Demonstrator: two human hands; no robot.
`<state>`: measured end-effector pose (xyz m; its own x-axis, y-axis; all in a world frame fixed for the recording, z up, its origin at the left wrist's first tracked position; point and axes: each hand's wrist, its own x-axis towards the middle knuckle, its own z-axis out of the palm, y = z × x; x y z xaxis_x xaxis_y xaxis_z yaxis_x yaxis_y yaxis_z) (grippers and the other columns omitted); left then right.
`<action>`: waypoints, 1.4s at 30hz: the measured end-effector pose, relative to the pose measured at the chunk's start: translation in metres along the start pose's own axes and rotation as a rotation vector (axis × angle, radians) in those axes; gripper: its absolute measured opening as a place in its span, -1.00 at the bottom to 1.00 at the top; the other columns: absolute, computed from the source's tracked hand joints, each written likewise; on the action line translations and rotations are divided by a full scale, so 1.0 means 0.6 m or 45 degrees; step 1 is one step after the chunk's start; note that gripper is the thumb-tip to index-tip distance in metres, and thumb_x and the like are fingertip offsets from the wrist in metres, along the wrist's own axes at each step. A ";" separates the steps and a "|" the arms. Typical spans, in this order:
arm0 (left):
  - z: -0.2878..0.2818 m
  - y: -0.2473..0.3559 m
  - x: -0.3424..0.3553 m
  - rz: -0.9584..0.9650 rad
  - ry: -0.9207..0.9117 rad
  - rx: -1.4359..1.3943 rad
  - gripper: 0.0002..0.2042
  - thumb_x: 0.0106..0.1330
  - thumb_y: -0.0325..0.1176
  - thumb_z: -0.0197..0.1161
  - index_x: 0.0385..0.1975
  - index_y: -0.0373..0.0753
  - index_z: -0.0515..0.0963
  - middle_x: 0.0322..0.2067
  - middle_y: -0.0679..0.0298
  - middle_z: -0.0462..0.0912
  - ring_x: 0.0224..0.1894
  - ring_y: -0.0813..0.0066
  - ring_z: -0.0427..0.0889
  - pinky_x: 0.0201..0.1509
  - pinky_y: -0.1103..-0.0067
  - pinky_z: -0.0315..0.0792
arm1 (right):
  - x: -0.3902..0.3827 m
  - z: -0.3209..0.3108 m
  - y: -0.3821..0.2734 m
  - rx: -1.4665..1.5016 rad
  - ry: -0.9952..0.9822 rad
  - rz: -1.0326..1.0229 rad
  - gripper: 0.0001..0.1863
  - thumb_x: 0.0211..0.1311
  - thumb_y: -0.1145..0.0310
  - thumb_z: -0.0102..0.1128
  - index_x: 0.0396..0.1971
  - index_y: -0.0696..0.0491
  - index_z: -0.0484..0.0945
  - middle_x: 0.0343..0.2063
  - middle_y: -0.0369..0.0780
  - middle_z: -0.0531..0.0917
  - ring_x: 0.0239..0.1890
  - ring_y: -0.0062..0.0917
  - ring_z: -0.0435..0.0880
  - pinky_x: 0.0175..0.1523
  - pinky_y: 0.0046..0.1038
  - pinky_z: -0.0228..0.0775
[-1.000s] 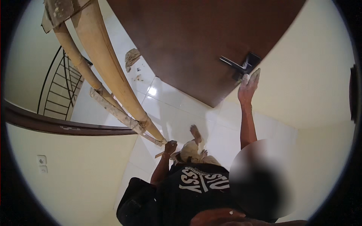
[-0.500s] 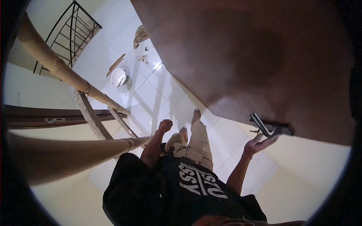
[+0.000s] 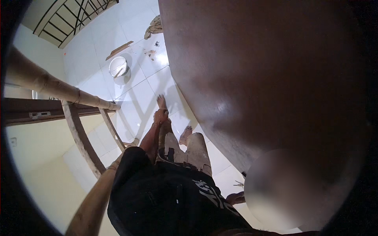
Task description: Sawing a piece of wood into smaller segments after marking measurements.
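Note:
My left hand (image 3: 160,117) hangs in front of my lower leg, its fingers curled in, with nothing visible in them. My right hand (image 3: 236,198) is low beside my body, at the near edge of a large smooth brown panel (image 3: 252,59). A round blurred patch covers its fingers. Just above it a dark corner and a small metal piece (image 3: 239,183) of a hand tool stick out; the rest of this tool is hidden. In the earlier picture that hand grips the same dark, flat tool with a light metal edge against the panel.
Bamboo poles tied into a ladder-like frame (image 3: 75,92) stand on my left. On the white tiled floor (image 3: 136,88) are a white bucket (image 3: 118,67) with a stick in it, brown strips (image 3: 119,50) and a crumpled cloth (image 3: 154,27). Black railing (image 3: 71,21) is at the far left.
My view has turned and shifted, and my feet have changed position. My left hand has swung forward over my leg. The right hand and tool have come nearer my body, mostly behind the blur.

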<state>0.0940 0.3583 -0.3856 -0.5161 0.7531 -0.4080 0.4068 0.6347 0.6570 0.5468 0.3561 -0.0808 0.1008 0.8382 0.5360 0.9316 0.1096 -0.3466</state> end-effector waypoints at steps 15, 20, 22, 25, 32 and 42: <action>-0.260 -0.113 0.340 -0.093 0.239 0.178 -0.72 0.13 -0.28 0.07 -0.37 -0.41 0.56 -0.35 -0.13 0.59 -0.26 -0.02 0.57 0.10 0.27 0.33 | 0.173 0.447 -0.241 0.235 -0.655 -0.053 -0.38 0.30 -0.06 -0.19 0.01 0.25 0.24 -0.03 0.06 0.30 0.01 -0.14 0.33 0.11 -0.20 0.11; -0.313 -0.200 0.346 -0.611 0.368 -0.119 -0.62 0.06 -0.43 0.07 -0.06 -0.33 0.44 -0.11 -0.15 0.52 -0.09 -0.08 0.51 0.07 0.27 0.38 | 0.268 0.566 -0.347 0.282 -0.874 -0.120 -0.42 0.30 -0.04 -0.16 -0.05 0.25 0.29 -0.09 0.05 0.35 -0.05 -0.15 0.38 0.05 -0.21 0.16; -0.351 -0.213 0.349 -0.566 0.317 -0.072 -0.81 0.16 -0.40 0.03 -0.34 -0.23 0.59 -0.31 -0.04 0.62 -0.24 0.00 0.59 -0.10 0.29 0.47 | 0.294 0.614 -0.395 0.342 -0.965 -0.136 -0.44 0.29 -0.03 -0.15 -0.07 0.24 0.32 -0.12 0.05 0.38 -0.07 -0.16 0.40 0.03 -0.21 0.18; -0.382 -0.209 0.366 -0.126 0.338 0.154 -0.64 0.30 -0.33 0.01 -0.75 -0.10 0.60 -0.65 0.30 0.63 -0.55 0.32 0.62 -0.41 0.43 0.50 | 0.307 0.697 -0.459 0.436 -1.101 -0.155 -0.46 0.29 -0.02 -0.13 -0.11 0.24 0.35 -0.16 0.04 0.41 -0.11 -0.16 0.43 0.00 -0.22 0.22; -0.420 -0.202 0.387 0.018 0.616 0.163 -0.76 -0.05 -0.50 0.12 -0.34 -0.27 0.58 -0.37 0.04 0.61 -0.16 0.03 0.54 -0.04 0.29 0.41 | 0.268 0.858 -0.625 0.668 -1.500 -0.167 -0.50 0.28 0.02 -0.08 -0.19 0.23 0.43 -0.26 0.03 0.49 -0.19 -0.17 0.49 -0.07 -0.23 0.29; -0.562 -0.087 0.420 -0.880 -0.778 -0.638 -0.57 0.38 -0.10 -0.16 0.06 -0.28 0.39 0.03 0.02 0.48 0.08 0.14 0.45 0.19 0.34 0.27 | 0.216 0.988 -0.765 0.597 -2.050 0.037 -0.55 0.27 0.07 -0.01 -0.31 0.22 0.55 -0.39 0.00 0.59 -0.31 -0.19 0.59 -0.18 -0.24 0.41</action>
<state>-0.3115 0.4563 -0.3091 0.0083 0.3019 -0.9533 -0.2620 0.9207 0.2893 -0.0748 0.7311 -0.3088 -0.5978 0.4654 -0.6527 0.7286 -0.0243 -0.6845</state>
